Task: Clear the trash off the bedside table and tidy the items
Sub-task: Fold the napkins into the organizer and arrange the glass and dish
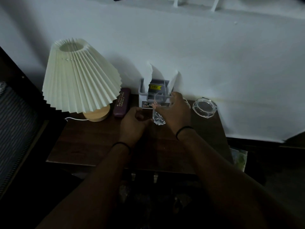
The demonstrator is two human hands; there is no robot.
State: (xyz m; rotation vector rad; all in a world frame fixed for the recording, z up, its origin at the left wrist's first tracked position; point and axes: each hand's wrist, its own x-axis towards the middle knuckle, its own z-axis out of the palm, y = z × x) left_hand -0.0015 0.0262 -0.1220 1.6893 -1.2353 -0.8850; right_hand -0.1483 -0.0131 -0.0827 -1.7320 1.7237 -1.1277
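Observation:
On the dark wooden bedside table (pixel 92 146) my right hand (pixel 175 113) grips a clear drinking glass (pixel 158 113), tilted, with its patterned base toward me. My left hand (pixel 132 124) is curled into a loose fist just left of the glass base, and nothing shows in it. Behind the glass stands a white organiser box (pixel 143 96) with white tissues or papers sticking up out of it and a yellow-labelled item inside. A clear glass ashtray (pixel 204 106) sits at the table's back right corner.
A cream pleated lamp (pixel 79 76) on a wooden base stands at the back left, its white cord trailing left. A maroon spectacle case (pixel 121 102) lies between lamp and box. The white wall is right behind. A dark ribbed object is at far left.

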